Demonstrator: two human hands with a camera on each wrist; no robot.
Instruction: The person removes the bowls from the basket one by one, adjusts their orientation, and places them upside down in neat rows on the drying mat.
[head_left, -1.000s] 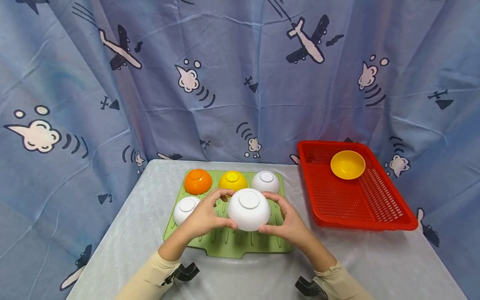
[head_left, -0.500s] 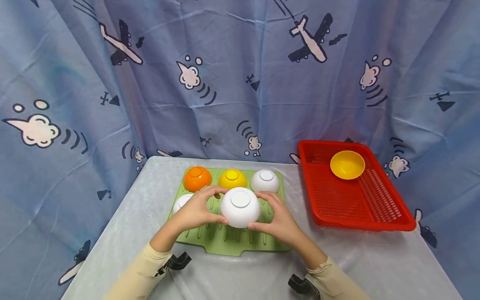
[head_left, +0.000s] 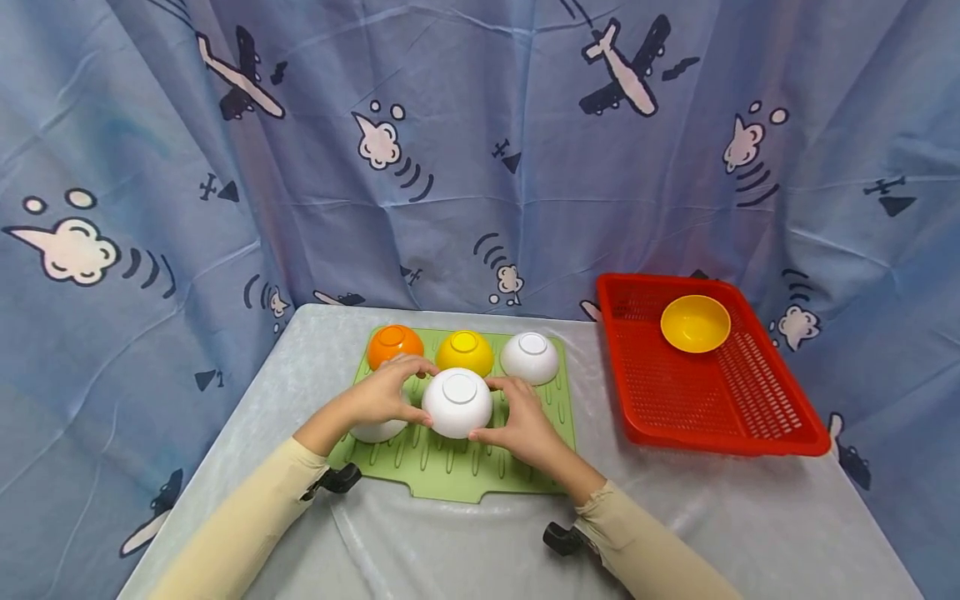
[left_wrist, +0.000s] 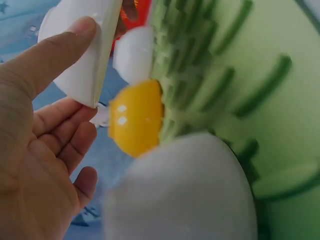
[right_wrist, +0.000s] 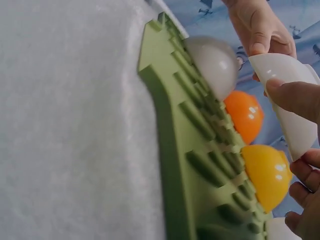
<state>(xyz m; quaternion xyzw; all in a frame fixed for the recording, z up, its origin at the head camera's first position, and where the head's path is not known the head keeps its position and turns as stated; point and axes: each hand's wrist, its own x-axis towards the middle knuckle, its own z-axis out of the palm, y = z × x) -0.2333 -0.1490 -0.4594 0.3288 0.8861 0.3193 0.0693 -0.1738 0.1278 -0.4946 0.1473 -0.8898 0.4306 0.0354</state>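
Both hands hold one upside-down white bowl (head_left: 458, 407) just above the green drying mat (head_left: 450, 482). The left hand (head_left: 378, 394) pinches its left rim between thumb and fingers; the right hand (head_left: 527, 426) pinches the right rim the same way. In both wrist views a gap shows between the held bowl (left_wrist: 82, 55) and the ribbed mat (right_wrist: 200, 145). A second white bowl (head_left: 380, 431) lies upside down on the mat, partly hidden by the left hand. Orange (head_left: 393, 343), yellow (head_left: 465, 353) and white (head_left: 531, 358) upturned bowls form the mat's back row.
At the right of the table stands a red perforated basket (head_left: 705, 446), with a yellow bowl (head_left: 695, 323) lying in it, its opening showing. A blue patterned curtain (head_left: 450, 167) hangs behind the pale-covered table (head_left: 465, 550).
Both hands have carried the white bowl to the left over the mat, closer to the bowl at the mat's left. The back-row bowls and the basket stay in place.
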